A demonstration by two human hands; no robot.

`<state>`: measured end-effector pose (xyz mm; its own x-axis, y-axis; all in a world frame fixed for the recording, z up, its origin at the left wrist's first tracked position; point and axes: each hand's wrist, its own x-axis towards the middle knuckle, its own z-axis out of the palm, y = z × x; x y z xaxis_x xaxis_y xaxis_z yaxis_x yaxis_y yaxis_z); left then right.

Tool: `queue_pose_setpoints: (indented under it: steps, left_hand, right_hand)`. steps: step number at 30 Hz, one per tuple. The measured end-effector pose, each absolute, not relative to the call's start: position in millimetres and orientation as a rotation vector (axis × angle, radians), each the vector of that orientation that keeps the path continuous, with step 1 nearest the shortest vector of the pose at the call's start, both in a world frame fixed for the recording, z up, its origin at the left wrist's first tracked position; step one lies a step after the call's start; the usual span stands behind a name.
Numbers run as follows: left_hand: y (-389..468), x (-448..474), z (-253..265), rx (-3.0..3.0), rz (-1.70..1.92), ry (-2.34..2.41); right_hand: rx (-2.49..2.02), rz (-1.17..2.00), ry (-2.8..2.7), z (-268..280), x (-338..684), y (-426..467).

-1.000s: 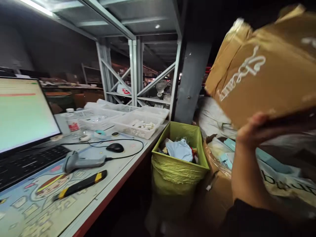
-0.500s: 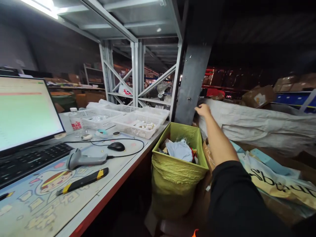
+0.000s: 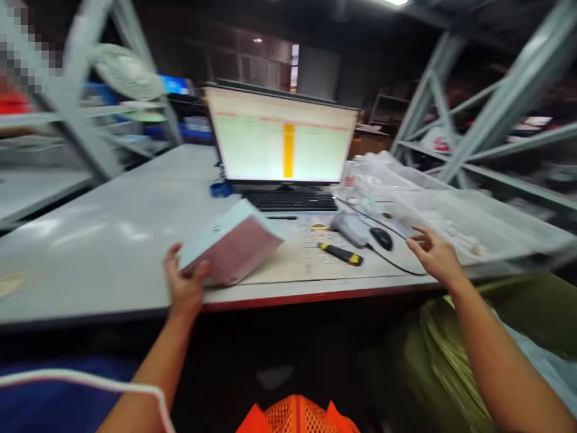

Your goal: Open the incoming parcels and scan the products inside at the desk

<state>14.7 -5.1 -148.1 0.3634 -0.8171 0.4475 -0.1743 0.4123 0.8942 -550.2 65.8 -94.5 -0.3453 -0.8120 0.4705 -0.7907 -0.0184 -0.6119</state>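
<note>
Fingers of the left hand (image 3: 187, 288) clamp the pale pink-sided box (image 3: 229, 245); keep it flat on the grey bench (image 3: 90, 240). The right hand (image 3: 433, 252), spread and empty, hovers just right of the black mouse (image 3: 382, 239).

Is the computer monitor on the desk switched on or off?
On. The monitor glows pale green-white with a yellow vertical bar mid-screen, brighter than the dim shelving behind; the picture is too blurred to read what it shows.

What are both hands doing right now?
Left hand: closed on the pink-and-white box, tilted on the table.
Right hand: open, empty, near the mouse.
</note>
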Motion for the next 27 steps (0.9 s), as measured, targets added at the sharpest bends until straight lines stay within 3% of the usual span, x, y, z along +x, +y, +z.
queue_pose_setpoints:
  steps: [4, 12, 20, 24, 27]
  left_hand:
    - [9, 29, -152, 1.187, -0.675, -1.346]
    - [11, 15, -139, 1.422, -0.714, -1.762]
    - [8, -11, -129, 1.604, -0.443, -1.620]
    - [5, -25, -128, 1.722, -0.378, -1.522]
    - [4, -36, -125, 1.747, -0.394, -1.517]
  right_hand:
    - [-1.951, -1.107, 2.064, -133, -493, -11]
    - [-1.869, -0.319, 2.492, -147, -424, -73]
    - [-1.869, -0.277, 2.393, -111, -412, -81]
    - [-2.168, -0.448, 1.679, -62, -411, -17]
    - [-2.258, -0.360, 1.169, -31, -385, 41]
